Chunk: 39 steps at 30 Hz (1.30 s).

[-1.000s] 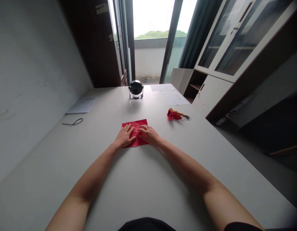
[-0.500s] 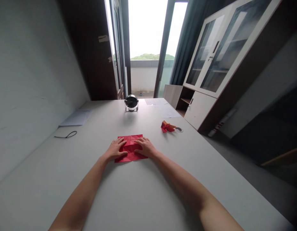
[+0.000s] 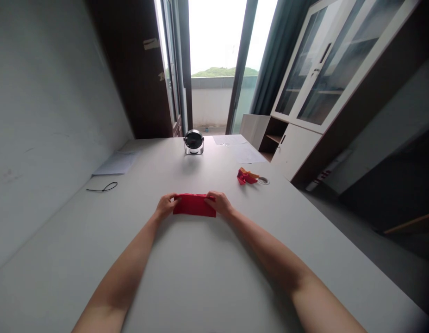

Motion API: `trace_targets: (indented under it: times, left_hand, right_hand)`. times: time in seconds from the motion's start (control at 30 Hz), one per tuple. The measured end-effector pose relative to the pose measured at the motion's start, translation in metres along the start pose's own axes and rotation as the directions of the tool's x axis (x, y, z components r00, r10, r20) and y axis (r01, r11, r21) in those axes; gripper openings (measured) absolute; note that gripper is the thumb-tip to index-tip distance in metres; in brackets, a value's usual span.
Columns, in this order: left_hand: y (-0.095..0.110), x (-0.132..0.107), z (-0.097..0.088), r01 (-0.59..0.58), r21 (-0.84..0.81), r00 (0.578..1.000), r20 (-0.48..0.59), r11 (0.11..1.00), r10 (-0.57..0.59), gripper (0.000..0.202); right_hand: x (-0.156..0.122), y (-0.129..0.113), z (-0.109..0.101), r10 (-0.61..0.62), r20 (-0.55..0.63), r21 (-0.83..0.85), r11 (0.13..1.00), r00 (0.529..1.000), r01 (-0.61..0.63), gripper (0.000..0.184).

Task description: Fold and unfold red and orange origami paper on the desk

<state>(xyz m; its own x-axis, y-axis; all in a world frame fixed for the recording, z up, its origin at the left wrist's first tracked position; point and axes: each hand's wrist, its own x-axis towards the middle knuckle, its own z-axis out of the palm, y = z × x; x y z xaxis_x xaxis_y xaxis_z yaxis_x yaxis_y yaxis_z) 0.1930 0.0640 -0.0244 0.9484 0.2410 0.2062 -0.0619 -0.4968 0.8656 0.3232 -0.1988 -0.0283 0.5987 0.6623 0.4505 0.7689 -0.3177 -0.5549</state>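
A red sheet of paper (image 3: pixel 194 206), doubled over into a narrow wide strip, is held at the middle of the white table. My left hand (image 3: pixel 166 205) pinches its upper left corner between thumb and fingers. At the upper right end, my right hand (image 3: pixel 218 202) grips the paper the same way, thumb on the near face. The near face looks smooth; the far side of the paper is hidden from me.
On the white table (image 3: pixel 186 277), red and orange folded paper (image 3: pixel 247 176) lies by a white ring (image 3: pixel 264 181) to the right. A small round black fan-like device (image 3: pixel 194 141) stands at the back. Leftward are a black cable tie (image 3: pixel 103 187) and white papers (image 3: pixel 117 163).
The red paper lay flat with visible creases under both spread hands. Now it is folded over into a narrower strip, and both hands pinch its upper corners.
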Motion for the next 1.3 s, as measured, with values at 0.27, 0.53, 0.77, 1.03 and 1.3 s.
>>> trace_targets:
  times: [0.27, 0.53, 0.77, 1.03, 1.3]
  left_hand:
    - [0.008, 0.002, 0.01, 0.111, -0.256, 0.991, -0.047, 0.96, -0.127, 0.049]
    - [0.008, -0.002, 0.01, 0.132, 0.497, 0.988, -0.136, 0.857, -0.074, 0.028]
    - [0.017, -0.006, 0.023, 0.011, 0.699, 0.975, -0.166, 0.715, 0.147, 0.046]
    - [0.013, -0.006, 0.041, -0.214, 0.656, 0.967, 0.248, 0.724, 0.061, 0.052]
    - [0.004, -0.004, 0.037, -0.231, 0.661, 0.963, 0.259, 0.714, 0.072, 0.05]
  right_hand:
    - [0.002, -0.014, -0.004, 0.164, -0.168, 0.239, 0.964, 0.972, -0.121, 0.02]
    - [0.0, -0.017, 0.004, 0.063, -0.128, -0.288, 0.953, 0.99, -0.098, 0.038]
    - [-0.005, -0.015, 0.023, -0.146, 0.287, -0.274, 0.934, 0.947, 0.228, 0.045]
    - [-0.003, -0.019, 0.01, -0.014, 0.236, -0.34, 0.936, 0.972, 0.095, 0.033]
    - [-0.003, -0.011, 0.017, -0.001, 0.338, -0.327, 0.938, 0.941, 0.119, 0.051]
